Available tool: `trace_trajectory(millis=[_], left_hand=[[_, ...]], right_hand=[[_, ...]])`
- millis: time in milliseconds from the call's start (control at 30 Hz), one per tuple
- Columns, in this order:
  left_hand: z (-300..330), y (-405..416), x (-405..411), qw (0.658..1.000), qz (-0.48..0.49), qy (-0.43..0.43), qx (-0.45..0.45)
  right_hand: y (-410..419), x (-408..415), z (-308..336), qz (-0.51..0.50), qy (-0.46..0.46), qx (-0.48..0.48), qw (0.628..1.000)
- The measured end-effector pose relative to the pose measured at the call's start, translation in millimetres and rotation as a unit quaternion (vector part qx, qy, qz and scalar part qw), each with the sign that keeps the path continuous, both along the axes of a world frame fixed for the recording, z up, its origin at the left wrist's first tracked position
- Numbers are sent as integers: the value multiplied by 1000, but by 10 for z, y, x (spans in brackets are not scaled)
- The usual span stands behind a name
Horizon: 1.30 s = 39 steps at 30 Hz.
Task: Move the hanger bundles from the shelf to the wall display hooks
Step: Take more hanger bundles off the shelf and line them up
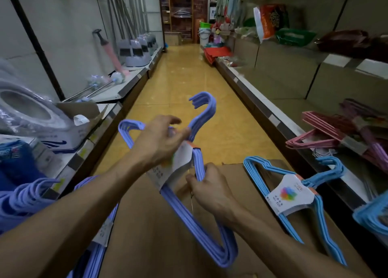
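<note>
A lavender hanger bundle (197, 193) is held in mid-air above a brown cardboard box (159, 231), which serves as the landmark here. The bundle is tilted, its hooks (204, 107) pointing up and away over the yellow aisle floor (184, 78) beyond the box, its lower corner hanging over the middle of the box. The left hand (159, 139) is seen at the neck of the bundle just below the hooks, its fingers curled round the hangers and the paper label sleeve (178, 166). The right hand (210, 185) is placed lower, nearer the box, with its fingers and thumb pinched on one arm of the same bundle. A light blue hanger bundle (294, 196) with a white label is laid on the right part of the box, its hooks turned toward the right-hand shelf (273, 118). More lavender hanger bundles (27, 196) are piled to the left of the box. On the shelf to the right of the box, pink hanger bundles (327, 135) are heaped, with purple ones blurred behind them. On the shelf to the left of the box, grey dustpan sets (138, 51) are lined up farther away
</note>
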<state>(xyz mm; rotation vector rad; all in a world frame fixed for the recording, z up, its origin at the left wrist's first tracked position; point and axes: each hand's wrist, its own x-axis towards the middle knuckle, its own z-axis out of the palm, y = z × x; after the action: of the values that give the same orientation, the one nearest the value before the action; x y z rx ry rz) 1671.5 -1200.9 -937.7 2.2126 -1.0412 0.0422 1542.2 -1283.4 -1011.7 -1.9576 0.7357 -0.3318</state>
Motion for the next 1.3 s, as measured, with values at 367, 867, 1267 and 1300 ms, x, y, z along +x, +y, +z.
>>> trace_trajectory(millis=[367, 867, 1267, 1300], left_hand=[[11, -258, 0, 984, 15, 154, -90], [-199, 426, 363, 837, 99, 451, -293], [-333, 1233, 642, 872, 208, 395, -201], [-355, 1324, 683, 879, 219, 384, -179]], right_hand=[[314, -20, -127, 21, 21, 37, 999], [689, 162, -421, 254, 30, 472, 844], [1226, 662, -944, 288, 46, 351, 890], [1279, 703, -999, 291, 52, 334, 895]])
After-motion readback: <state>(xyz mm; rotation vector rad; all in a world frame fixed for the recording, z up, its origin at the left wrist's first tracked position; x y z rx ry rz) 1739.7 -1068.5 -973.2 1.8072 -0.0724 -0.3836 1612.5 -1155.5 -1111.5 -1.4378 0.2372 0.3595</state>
